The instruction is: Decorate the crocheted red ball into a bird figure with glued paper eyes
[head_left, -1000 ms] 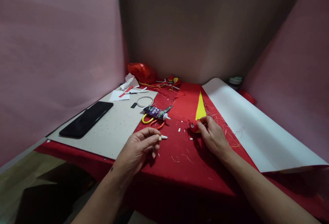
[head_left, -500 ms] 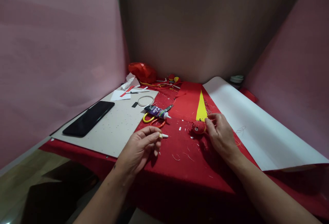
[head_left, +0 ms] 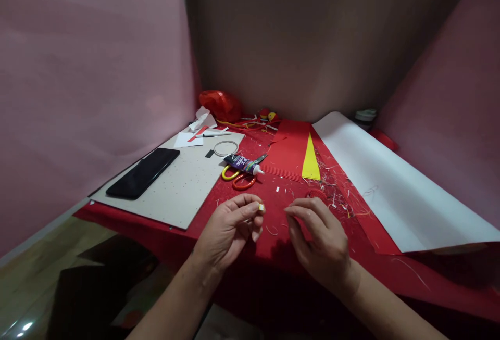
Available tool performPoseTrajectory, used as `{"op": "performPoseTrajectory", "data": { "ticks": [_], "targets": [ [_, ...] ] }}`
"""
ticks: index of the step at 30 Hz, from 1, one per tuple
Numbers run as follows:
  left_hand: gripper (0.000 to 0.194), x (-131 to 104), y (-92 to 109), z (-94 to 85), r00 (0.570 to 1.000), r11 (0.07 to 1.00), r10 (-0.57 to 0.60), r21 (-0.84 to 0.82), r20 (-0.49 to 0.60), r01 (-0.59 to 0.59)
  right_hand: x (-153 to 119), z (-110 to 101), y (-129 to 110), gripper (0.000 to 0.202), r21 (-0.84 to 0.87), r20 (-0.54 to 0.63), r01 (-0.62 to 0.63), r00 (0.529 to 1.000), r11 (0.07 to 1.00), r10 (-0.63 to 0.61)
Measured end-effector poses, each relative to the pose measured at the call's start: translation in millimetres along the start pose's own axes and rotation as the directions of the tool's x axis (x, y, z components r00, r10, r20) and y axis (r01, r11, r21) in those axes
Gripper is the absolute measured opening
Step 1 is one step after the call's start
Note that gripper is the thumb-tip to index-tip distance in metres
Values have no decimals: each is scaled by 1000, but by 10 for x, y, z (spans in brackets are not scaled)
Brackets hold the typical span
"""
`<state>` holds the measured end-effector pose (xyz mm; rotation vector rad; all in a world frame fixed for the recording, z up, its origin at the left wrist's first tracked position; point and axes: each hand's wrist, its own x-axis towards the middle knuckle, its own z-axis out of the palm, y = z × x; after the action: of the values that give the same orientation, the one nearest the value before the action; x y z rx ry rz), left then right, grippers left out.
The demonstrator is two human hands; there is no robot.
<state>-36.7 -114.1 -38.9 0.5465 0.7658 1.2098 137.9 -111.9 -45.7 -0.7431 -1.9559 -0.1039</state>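
Observation:
My left hand [head_left: 234, 228] is closed, pinching a small white and yellow piece [head_left: 261, 207] between thumb and index finger. To its right, my right hand [head_left: 320, 241] hovers over the red cloth with thumb and fingertips close together; whether anything tiny is between them cannot be made out. Behind that hand lies a red knitted piece [head_left: 315, 194], mostly hidden. A purple glue tube [head_left: 242, 164] with a white nozzle rests on scissors [head_left: 244, 180] that have one yellow and one red handle.
A black phone [head_left: 144, 173] lies on a grey board [head_left: 175, 194] at the left. Red sheets [head_left: 289, 150], a yellow triangle [head_left: 311, 160] and thread scraps lie beyond the hands. A curled white sheet [head_left: 390, 189] covers the right side; a red bag [head_left: 221, 104] sits at the back.
My right hand has let go of the red knitted piece and moved left and nearer, towards my left hand. The white tip at my left fingers now shows less. The view has shifted slightly.

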Motion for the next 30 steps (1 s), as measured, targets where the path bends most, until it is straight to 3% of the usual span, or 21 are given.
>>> {"op": "performPoseTrajectory", "data": {
  "ticks": [10,30],
  "targets": [
    [15,-30,-96,13,997,995,51,77,64,-56,4,170,-145,10,72,7,-97,995,993,96],
    [17,-32,-139,46,994,973,106,203,34,-111,-6,148,-127,10,91,30,-166,986,982,164]
  ]
}}
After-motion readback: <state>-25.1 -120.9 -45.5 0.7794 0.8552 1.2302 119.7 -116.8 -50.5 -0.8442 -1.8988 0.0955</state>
